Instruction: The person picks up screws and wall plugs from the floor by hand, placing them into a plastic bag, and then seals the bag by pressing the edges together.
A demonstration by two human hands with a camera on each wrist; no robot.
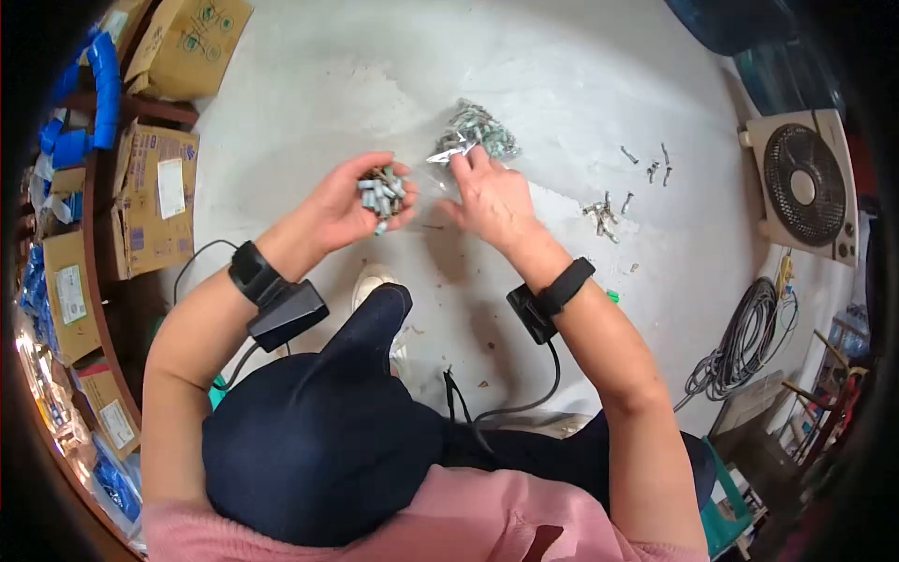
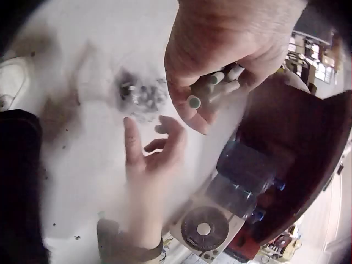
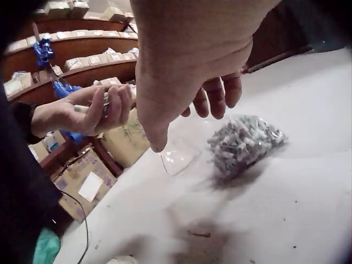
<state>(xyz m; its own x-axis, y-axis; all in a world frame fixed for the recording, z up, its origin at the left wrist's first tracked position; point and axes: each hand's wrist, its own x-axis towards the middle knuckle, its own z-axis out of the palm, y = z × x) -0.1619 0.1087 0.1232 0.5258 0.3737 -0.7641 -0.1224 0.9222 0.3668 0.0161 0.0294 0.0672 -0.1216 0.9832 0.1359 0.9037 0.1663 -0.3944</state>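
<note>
One pale floor [image 1: 309,103] fills most of the head view, with a box fan [image 1: 803,187] at its right side. The left hand [image 1: 342,204] has its fingers curled round a handful of small fasteners [image 1: 381,197]. The right hand [image 1: 496,199], fingers loosely bent and thumb apart, is at a clear bag of fasteners [image 1: 482,129] on the floor; contact is unclear. Loose fasteners [image 1: 604,219] lie between bag and fan.

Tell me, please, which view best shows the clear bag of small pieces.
The right wrist view: the bag appears largest there, its contents fairly distinct. The head view shows it smaller, with the right hand at its edge; the left wrist view shows it only as a blur.
</note>
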